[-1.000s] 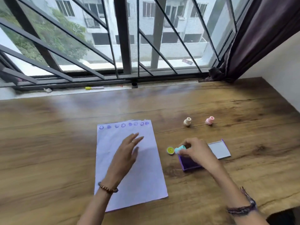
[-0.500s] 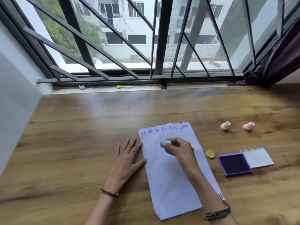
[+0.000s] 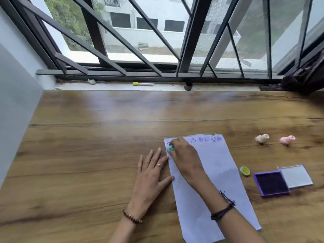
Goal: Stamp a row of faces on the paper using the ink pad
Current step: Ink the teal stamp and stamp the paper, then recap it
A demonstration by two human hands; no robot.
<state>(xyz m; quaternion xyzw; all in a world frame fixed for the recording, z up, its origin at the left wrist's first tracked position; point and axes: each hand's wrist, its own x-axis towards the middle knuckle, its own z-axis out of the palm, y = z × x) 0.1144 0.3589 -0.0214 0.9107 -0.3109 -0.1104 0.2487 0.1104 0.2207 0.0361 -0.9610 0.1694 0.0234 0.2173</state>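
A wood-grain table fronts a barred window. The left hand lies flat, fingers spread, at the white paper sheet's nine-o'clock edge. The right hand grips a small teal stamp — pressed at the sheet's eleven-o'clock corner, under a purple printed row. The open purple ink pad sits at three o'clock.

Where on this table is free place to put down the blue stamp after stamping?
Free: the wide bare wood between the paper and the window sill, and left of the left hand. Crowded: right of the paper, where the yellow cap, ink pad, cream stamp and pink stamp lie.
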